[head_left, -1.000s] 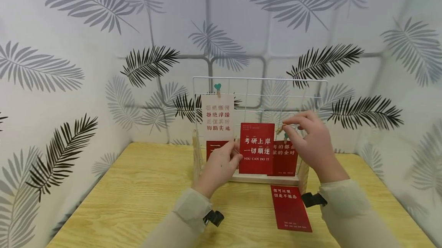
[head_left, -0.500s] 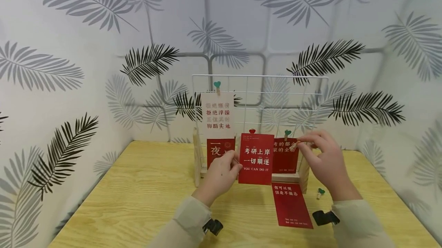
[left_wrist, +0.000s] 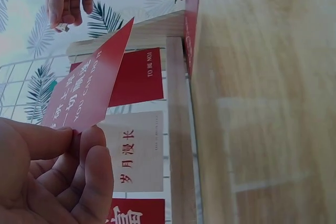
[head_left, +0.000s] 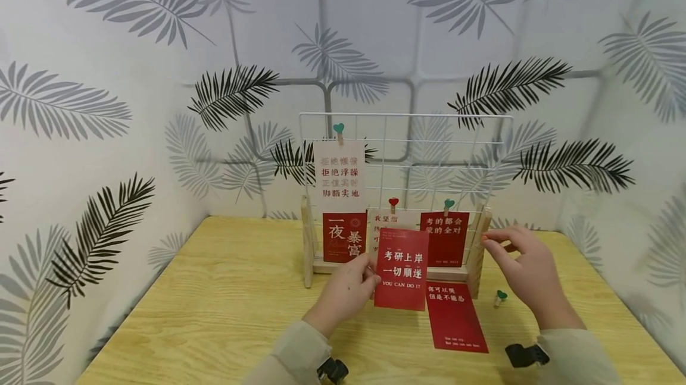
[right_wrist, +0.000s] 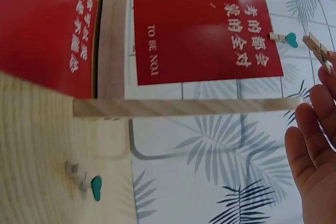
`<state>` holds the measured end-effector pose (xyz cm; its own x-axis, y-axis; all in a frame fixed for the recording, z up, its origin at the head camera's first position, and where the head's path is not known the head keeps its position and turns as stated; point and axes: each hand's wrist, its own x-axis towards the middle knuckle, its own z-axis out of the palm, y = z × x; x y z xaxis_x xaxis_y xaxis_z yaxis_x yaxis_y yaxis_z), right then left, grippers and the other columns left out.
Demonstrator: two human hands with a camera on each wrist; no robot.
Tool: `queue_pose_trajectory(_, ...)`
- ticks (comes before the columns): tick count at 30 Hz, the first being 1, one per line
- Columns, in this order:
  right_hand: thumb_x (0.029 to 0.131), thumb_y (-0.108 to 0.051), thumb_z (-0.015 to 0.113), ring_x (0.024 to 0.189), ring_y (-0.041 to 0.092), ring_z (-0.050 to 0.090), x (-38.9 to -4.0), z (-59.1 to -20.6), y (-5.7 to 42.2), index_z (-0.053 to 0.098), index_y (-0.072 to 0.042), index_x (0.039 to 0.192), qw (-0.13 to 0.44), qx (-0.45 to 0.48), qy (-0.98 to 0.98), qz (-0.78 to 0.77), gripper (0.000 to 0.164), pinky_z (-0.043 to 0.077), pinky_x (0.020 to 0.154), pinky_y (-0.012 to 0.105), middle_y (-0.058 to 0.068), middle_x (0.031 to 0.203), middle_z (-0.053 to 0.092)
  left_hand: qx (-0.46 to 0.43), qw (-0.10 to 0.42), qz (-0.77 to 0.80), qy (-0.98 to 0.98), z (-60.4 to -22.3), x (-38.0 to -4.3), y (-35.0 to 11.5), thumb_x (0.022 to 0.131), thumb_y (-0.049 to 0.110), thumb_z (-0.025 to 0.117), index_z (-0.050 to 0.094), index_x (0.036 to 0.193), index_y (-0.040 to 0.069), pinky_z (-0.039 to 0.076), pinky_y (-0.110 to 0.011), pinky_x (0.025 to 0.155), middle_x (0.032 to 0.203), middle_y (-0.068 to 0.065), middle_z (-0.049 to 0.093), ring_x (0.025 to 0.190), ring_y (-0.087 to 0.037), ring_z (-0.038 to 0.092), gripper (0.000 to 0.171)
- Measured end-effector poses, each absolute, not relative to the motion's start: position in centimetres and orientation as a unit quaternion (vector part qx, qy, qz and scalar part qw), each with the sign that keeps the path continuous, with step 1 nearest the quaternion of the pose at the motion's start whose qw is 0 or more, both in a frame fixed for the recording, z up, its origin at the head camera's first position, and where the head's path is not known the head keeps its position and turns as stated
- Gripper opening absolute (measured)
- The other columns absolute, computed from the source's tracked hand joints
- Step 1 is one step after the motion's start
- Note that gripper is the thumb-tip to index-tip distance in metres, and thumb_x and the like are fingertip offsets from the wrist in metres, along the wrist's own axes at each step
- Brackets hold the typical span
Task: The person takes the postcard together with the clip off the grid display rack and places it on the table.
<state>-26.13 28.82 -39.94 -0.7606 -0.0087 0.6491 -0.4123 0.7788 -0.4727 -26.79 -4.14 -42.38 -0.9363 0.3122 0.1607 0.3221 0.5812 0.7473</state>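
In the head view my left hand (head_left: 345, 290) pinches the left edge of a red card (head_left: 402, 269) with white lettering. The card is held up in front of the rack; the left wrist view shows thumb and fingertips at its edge. My right hand (head_left: 527, 269), by the rack's right post, pinches a small wooden clothespin (right_wrist: 316, 51), plainest in the right wrist view. A white wire grid rack (head_left: 407, 115) with wooden feet stands behind both hands. Clipped to it are a white card (head_left: 339, 174) and a red card (head_left: 445, 242); another pale card (left_wrist: 136, 150) is partly covered.
Flat on the table (head_left: 214, 290) lies another red card (head_left: 458, 319), before the rack's right side. A clothespin with a green heart (head_left: 500, 297) lies right of the rack foot. A lower-left red card (head_left: 343, 236) hangs on the grid. Leaf-patterned walls stand behind.
My left hand has lowered the red card from in front of the grid, uncovering a red-heart clothespin and part of a pale card. My right hand has moved right and down with its clothespin.
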Motion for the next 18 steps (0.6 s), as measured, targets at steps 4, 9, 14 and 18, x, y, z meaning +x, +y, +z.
queue_pose_trajectory(4, 0.101, -0.027, 0.066, 0.093, 0.020, 0.059, -26.0, -40.5, 29.8, 0.074, -0.009, 0.109, 0.298, 0.101, -0.896, 0.312, 0.022, 0.051, 0.073, 0.032, 0.005, 0.107, 0.068, -0.183, -0.008, -0.423, -0.887, -43.1, -26.8, -3.9, 0.100, 0.018, 0.065, 0.059, 0.100, 0.017, 0.047, -0.028, 0.054, 0.074, 0.006, 0.059, 0.061, -0.010, 0.056, 0.007)
queue_pose_trajectory(9, 0.101, -0.031, 0.065, 0.093, 0.018, 0.060, -25.7, -41.2, 30.6, 0.074, -0.008, 0.107, 0.264, 0.089, -0.906, 0.318, 0.025, 0.050, 0.073, 0.026, 0.008, 0.107, 0.069, -0.187, -0.017, -0.423, -0.887, -43.8, -26.8, -4.0, 0.100, 0.017, 0.066, 0.060, 0.101, 0.016, 0.047, -0.027, 0.058, 0.074, 0.007, 0.059, 0.063, -0.009, 0.056, 0.006)
queue_pose_trajectory(14, 0.100, -0.034, 0.066, 0.091, 0.004, 0.059, -25.7, -42.0, 31.4, 0.074, -0.013, 0.106, 0.238, 0.089, -0.916, 0.312, 0.023, 0.050, 0.073, 0.024, 0.002, 0.104, 0.070, -0.193, -0.012, -0.412, -0.890, -44.4, -26.9, -4.1, 0.100, 0.016, 0.066, 0.060, 0.101, 0.015, 0.047, -0.027, 0.059, 0.074, 0.007, 0.058, 0.063, -0.009, 0.055, 0.006)
queue_pose_trajectory(18, 0.101, -0.036, 0.064, 0.091, 0.006, 0.060, -25.7, -42.2, 32.0, 0.074, -0.014, 0.106, 0.203, 0.081, -0.926, 0.308, 0.024, 0.051, 0.073, 0.026, 0.000, 0.102, 0.070, -0.193, -0.018, -0.416, -0.888, -44.6, -27.3, -4.1, 0.100, 0.017, 0.066, 0.060, 0.100, 0.016, 0.047, -0.028, 0.058, 0.074, 0.007, 0.059, 0.063, -0.010, 0.055, 0.006)
